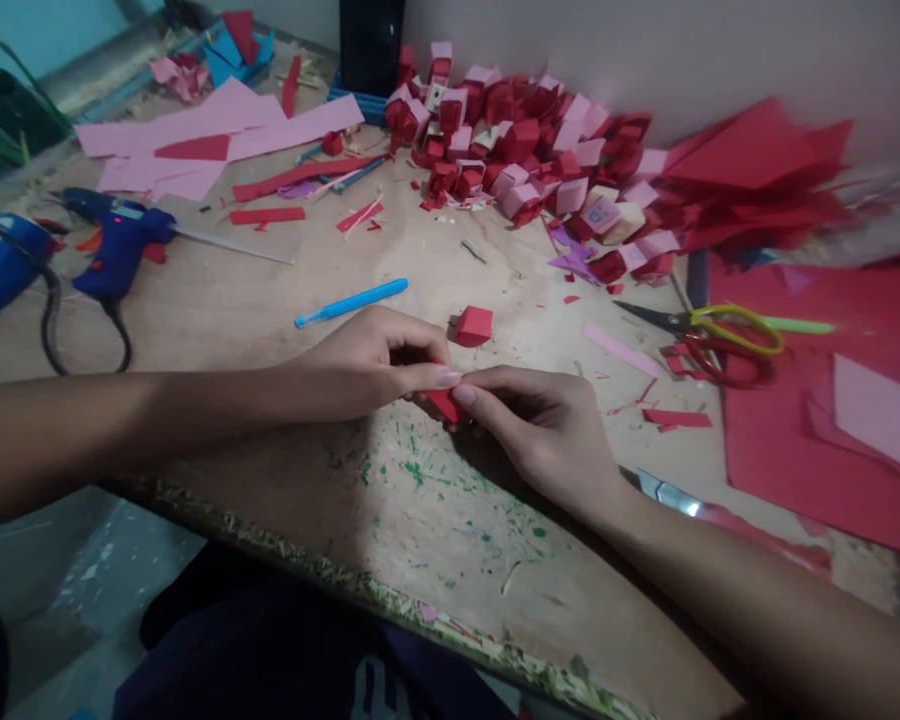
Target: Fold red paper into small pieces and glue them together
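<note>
My left hand (367, 360) and my right hand (540, 425) meet at the middle of the wooden table (390, 500). Both pinch a small folded piece of red paper (445, 404) between their fingertips, pressed low against the table top. Most of that piece is hidden by the fingers. Just beyond the hands lies a small folded red paper cube (472, 325). A light blue pen (352, 302) lies a little behind my left hand.
A heap of red and pink paper cubes (525, 150) fills the back. Scissors (712, 335) lie on red paper sheets (810, 420) at right. A blue glue gun (120, 245) with cord sits at left, pink paper strips (210, 135) behind it. The table's front edge runs diagonally below my arms.
</note>
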The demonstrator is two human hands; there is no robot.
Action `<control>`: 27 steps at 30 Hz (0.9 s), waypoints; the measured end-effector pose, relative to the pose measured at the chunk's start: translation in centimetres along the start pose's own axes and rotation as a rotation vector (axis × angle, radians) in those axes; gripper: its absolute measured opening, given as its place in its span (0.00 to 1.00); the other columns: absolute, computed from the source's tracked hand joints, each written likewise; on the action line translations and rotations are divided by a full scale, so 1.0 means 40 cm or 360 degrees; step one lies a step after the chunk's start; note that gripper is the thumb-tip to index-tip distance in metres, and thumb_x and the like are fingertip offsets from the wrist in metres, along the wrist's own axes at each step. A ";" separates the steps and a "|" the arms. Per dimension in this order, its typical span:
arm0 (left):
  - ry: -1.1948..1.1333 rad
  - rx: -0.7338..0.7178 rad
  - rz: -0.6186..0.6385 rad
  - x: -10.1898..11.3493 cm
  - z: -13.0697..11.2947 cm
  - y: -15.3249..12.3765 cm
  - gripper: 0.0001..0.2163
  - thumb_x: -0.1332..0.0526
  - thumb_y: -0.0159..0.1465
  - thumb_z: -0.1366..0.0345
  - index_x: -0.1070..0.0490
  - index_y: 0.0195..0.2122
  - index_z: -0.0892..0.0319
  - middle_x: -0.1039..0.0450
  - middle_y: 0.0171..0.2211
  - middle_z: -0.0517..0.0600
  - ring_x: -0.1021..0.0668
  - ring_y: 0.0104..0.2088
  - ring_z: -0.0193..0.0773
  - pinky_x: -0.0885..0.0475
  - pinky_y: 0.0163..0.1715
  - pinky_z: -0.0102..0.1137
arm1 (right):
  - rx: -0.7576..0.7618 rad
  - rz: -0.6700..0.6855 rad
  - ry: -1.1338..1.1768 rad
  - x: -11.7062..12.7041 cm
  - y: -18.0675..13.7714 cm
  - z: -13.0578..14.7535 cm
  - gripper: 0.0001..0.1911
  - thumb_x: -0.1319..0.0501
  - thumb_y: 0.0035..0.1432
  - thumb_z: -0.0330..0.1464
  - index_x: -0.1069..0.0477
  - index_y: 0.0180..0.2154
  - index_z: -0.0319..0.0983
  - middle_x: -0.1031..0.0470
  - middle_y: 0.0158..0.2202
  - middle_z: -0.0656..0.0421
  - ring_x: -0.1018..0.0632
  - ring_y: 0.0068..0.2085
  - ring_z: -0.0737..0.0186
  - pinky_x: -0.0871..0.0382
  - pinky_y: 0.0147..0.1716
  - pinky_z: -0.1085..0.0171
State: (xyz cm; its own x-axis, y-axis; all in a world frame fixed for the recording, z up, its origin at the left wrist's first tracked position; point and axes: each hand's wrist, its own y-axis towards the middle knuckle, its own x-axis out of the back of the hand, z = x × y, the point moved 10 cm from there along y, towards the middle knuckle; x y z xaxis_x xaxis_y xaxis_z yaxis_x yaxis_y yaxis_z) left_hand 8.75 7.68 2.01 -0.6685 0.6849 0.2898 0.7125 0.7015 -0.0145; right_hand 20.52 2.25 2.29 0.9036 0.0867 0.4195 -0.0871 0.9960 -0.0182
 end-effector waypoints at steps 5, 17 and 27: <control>-0.0070 0.0020 -0.0035 0.005 0.007 -0.002 0.08 0.34 0.65 0.63 0.22 0.29 0.59 0.25 0.24 0.45 0.24 0.26 0.32 0.27 0.30 0.28 | -0.0064 0.0049 0.0142 -0.004 -0.001 -0.008 0.14 0.34 0.66 0.38 0.18 0.31 0.38 0.19 0.25 0.57 0.22 0.25 0.63 0.28 0.27 0.65; -0.0136 -0.0026 -0.0126 0.022 0.013 0.003 0.12 0.39 0.68 0.62 0.23 0.30 0.61 0.24 0.25 0.48 0.24 0.24 0.30 0.27 0.26 0.26 | -0.0174 -0.0139 0.0354 0.022 0.004 -0.026 0.10 0.32 0.65 0.36 0.20 0.32 0.39 0.19 0.24 0.59 0.23 0.24 0.66 0.28 0.26 0.66; -0.0042 -0.0010 -0.0177 0.021 0.009 0.002 0.16 0.28 0.57 0.65 0.18 0.47 0.59 0.18 0.44 0.52 0.17 0.42 0.40 0.21 0.42 0.32 | -0.0181 -0.0201 0.0432 0.031 0.004 -0.040 0.12 0.32 0.65 0.40 0.21 0.32 0.41 0.20 0.24 0.59 0.22 0.23 0.65 0.26 0.26 0.65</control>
State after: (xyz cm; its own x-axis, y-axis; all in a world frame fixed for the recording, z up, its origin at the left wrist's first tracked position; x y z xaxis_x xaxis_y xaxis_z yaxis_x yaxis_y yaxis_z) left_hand 8.16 8.40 1.91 -0.7488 0.6079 0.2641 0.6348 0.7724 0.0221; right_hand 22.30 2.56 1.37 0.9845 -0.0510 0.1679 0.0668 0.9938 -0.0894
